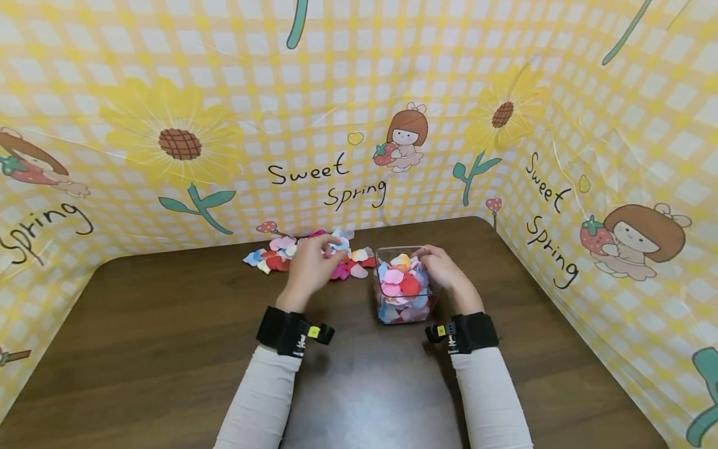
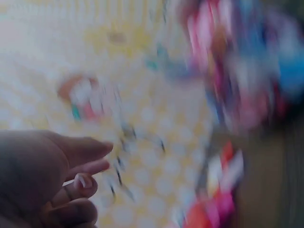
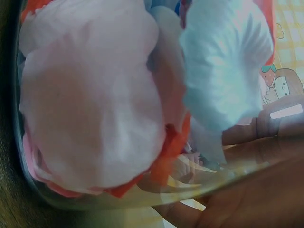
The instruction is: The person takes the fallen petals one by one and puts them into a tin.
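While we're looking down from the head view, the nearest stuff is our two sleeves coming up from the bottom of the frame, each with a black wrist strap. Just past those, our right hand (image 1: 445,269) sits right of centre, fingers curled over the far right rim of the clear container (image 1: 405,284), which is packed with pink, red, blue and white petals. Our left hand (image 1: 310,267) is a bit left of centre, fingers bent and bunched together at the near edge of the loose petal pile (image 1: 305,252); it looks like it's pinching a light petal, but we honestly can't tell for sure. The bit that matters: the container lies directly to the right of the left hand, with a strip of bare brown table (image 1: 168,349) between them, and the pile stretches left to right along the back edge of the table, so the left hand is clearly the nearer one to it. The left wrist view is mostly motion blur, just curled fingers (image 2: 71,185) at lower left and smeared colour. The right wrist view gives what the head view can't: pale pink and blue petals pressed against the container wall (image 3: 142,199) up close. Farthest back is the yellow checked backdrop (image 1: 359,93) with sunflowers.
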Demonstrator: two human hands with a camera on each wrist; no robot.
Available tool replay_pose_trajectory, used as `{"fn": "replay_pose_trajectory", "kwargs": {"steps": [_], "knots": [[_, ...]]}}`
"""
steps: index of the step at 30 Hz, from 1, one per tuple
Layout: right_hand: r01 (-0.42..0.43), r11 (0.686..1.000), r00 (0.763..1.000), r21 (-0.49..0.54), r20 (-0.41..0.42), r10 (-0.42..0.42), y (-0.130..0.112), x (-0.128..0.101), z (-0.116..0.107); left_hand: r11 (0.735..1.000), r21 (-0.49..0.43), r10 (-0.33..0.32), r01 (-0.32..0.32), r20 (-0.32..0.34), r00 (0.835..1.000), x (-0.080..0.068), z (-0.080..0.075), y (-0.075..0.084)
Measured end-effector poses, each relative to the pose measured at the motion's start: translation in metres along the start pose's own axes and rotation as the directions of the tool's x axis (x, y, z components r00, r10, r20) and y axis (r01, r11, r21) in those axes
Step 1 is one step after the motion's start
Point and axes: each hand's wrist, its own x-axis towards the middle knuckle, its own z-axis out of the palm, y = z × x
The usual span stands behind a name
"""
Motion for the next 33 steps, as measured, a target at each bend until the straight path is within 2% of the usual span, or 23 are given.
{"fn": "replay_pose_trajectory", "kwargs": {"steps": [2, 4, 8, 11, 14, 18, 22, 28, 30, 33], "knots": [[-0.003, 1.0, 1.0, -0.001, 0.001, 0.003, 0.0, 0.001, 0.0, 0.995, 0.083, -0.061, 0.064, -0.033, 0.998, 0.002, 0.0, -0.021], [-0.005, 1.0, 1.0, 0.0, -0.001, 0.005, 0.001, 0.001, -0.001, 0.981, 0.146, -0.121, 0.125, -0.038, 0.992, 0.003, 0.005, -0.038], [0.005, 1.0, 1.0, -0.007, -0.007, -0.005, 0.005, 0.003, 0.0, 0.952, 0.192, -0.243, 0.237, 0.013, 0.97, 0.002, 0.019, -0.06], [0.009, 1.0, 1.0, -0.015, -0.008, -0.009, 0.008, 0.004, 0.002, 0.937, 0.197, -0.304, 0.288, 0.055, 0.951, 0.001, 0.027, -0.069], [0.014, 1.0, 1.0, -0.015, -0.011, -0.015, 0.009, 0.004, 0.003, 0.934, 0.182, -0.324, 0.309, 0.059, 0.944, 0.002, 0.033, -0.072], [0.021, 1.0, 1.0, -0.004, -0.017, -0.021, 0.007, 0.005, 0.001, 0.947, 0.116, -0.306, 0.3, 0.042, 0.951, 0.006, 0.036, -0.07], [0.008, 1.0, 1.0, 0.001, -0.019, -0.008, 0.005, 0.006, -0.001, 0.959, 0.063, -0.28, 0.277, 0.049, 0.959, 0.008, 0.032, -0.067], [0.012, 1.0, 1.0, -0.001, -0.013, -0.012, 0.005, 0.005, -0.001, 0.963, 0.048, -0.265, 0.264, 0.024, 0.964, 0.008, 0.03, -0.063], [0.017, 1.0, 1.0, 0.002, -0.014, -0.017, 0.006, 0.005, 0.0, 0.958, 0.064, -0.283, 0.281, 0.019, 0.959, 0.008, 0.035, -0.063], [0.021, 1.0, 1.0, 0.01, -0.016, -0.021, 0.007, 0.005, 0.002, 0.939, 0.084, -0.335, 0.333, 0.017, 0.942, 0.007, 0.043, -0.064]]}}
